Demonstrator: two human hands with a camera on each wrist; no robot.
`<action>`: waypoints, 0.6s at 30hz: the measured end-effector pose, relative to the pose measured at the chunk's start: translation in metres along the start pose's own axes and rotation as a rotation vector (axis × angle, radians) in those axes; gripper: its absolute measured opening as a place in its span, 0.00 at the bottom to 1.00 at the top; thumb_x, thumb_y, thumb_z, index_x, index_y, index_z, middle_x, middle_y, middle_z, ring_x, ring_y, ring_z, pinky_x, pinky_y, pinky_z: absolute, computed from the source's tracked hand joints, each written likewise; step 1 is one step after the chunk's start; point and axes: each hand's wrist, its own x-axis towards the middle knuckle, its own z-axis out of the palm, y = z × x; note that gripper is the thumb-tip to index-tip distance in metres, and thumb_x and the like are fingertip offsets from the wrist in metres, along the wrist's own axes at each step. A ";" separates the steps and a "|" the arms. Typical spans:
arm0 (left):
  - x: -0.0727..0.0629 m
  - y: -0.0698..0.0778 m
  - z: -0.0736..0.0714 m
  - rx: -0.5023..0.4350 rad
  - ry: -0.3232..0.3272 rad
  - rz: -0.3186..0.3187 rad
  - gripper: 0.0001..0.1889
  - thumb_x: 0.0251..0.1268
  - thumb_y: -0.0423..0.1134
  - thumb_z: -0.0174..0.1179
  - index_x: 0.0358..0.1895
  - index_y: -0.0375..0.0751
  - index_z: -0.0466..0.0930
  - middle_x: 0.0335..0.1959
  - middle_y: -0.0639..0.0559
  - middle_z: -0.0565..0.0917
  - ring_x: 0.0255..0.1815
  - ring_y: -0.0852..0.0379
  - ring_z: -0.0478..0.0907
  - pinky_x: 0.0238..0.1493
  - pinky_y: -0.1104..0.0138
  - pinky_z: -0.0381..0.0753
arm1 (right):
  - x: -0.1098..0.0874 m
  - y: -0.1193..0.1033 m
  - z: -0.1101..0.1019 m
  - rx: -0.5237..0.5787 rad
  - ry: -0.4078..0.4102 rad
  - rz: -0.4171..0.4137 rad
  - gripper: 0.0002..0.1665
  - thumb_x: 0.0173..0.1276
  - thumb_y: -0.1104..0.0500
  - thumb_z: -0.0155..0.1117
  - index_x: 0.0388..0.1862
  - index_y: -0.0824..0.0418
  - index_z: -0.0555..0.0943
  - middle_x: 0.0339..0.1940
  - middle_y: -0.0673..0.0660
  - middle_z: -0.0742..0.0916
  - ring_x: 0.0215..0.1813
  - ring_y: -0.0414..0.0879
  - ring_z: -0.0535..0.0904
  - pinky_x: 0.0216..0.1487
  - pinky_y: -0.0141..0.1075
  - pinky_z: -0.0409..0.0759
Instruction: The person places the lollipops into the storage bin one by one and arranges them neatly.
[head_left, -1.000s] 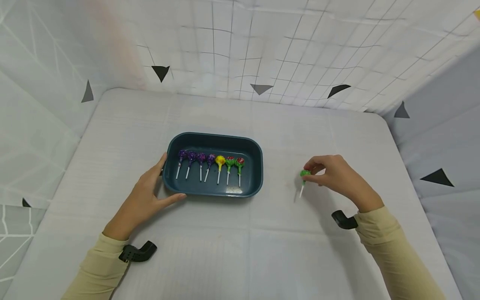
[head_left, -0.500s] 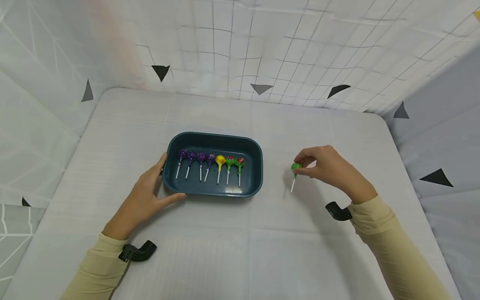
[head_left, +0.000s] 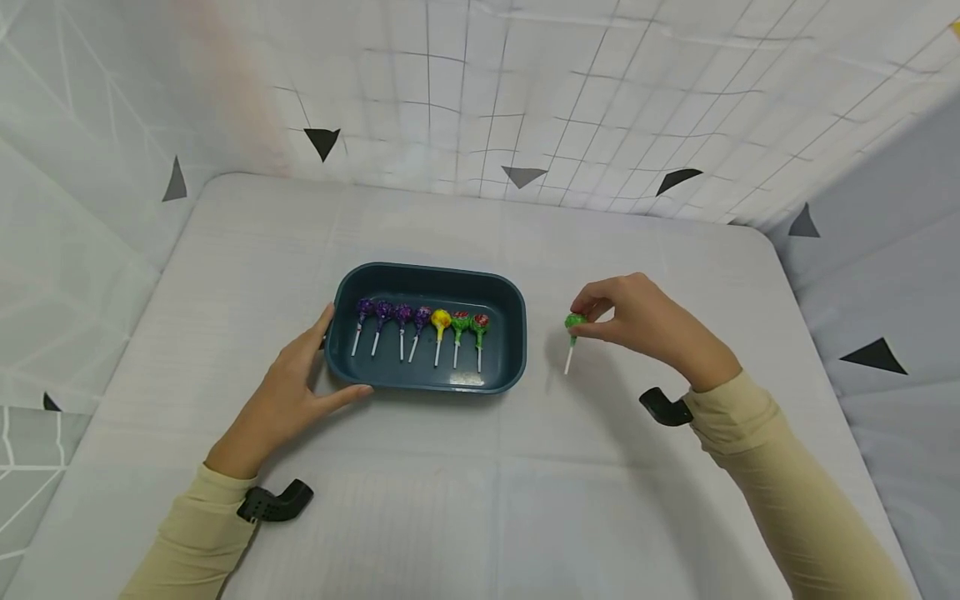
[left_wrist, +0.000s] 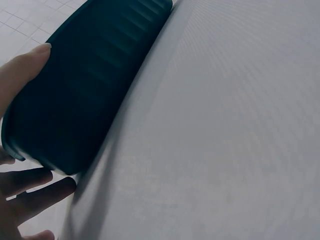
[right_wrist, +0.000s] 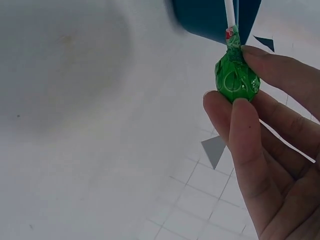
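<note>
A dark teal tray stands on the table left of centre. In it lies a row of wrapped lollipops: several purple ones, a yellow one and two green-and-red ones, sticks toward me. My left hand rests at the tray's left near corner, fingers spread, thumb along the near wall; the left wrist view shows the thumb against the tray wall. To the right of the tray, my right hand pinches a green lollipop by its wrapped head, the white stick pointing toward me in the head view.
A white cloth covers the table. Behind it hangs a white sheet with a grid pattern and dark triangles; pale sheets stand at both sides. A black device sits on the left wrist, another on the right.
My right hand has carried the green lollipop leftward and slightly away from me, closer to the tray. The left hand, the tray and the row of lollipops have stayed in place.
</note>
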 end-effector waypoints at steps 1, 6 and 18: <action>0.000 0.000 0.000 0.001 0.001 0.000 0.65 0.53 0.53 0.80 0.86 0.47 0.41 0.84 0.38 0.57 0.81 0.31 0.59 0.74 0.32 0.64 | 0.002 -0.002 -0.001 0.004 -0.003 -0.007 0.10 0.63 0.59 0.78 0.43 0.57 0.89 0.38 0.49 0.93 0.43 0.43 0.88 0.48 0.44 0.84; 0.000 0.000 0.000 -0.005 0.002 0.004 0.65 0.52 0.52 0.80 0.86 0.46 0.41 0.84 0.38 0.57 0.81 0.31 0.59 0.74 0.32 0.64 | 0.010 -0.012 -0.004 0.014 -0.019 -0.047 0.08 0.63 0.58 0.78 0.41 0.56 0.89 0.37 0.47 0.93 0.43 0.43 0.89 0.48 0.43 0.85; 0.001 -0.003 0.001 -0.005 0.007 0.019 0.65 0.52 0.52 0.81 0.86 0.44 0.42 0.83 0.38 0.58 0.80 0.31 0.60 0.74 0.32 0.64 | 0.028 -0.034 -0.008 0.010 -0.062 -0.101 0.08 0.64 0.59 0.77 0.41 0.57 0.88 0.39 0.50 0.92 0.43 0.43 0.90 0.47 0.43 0.87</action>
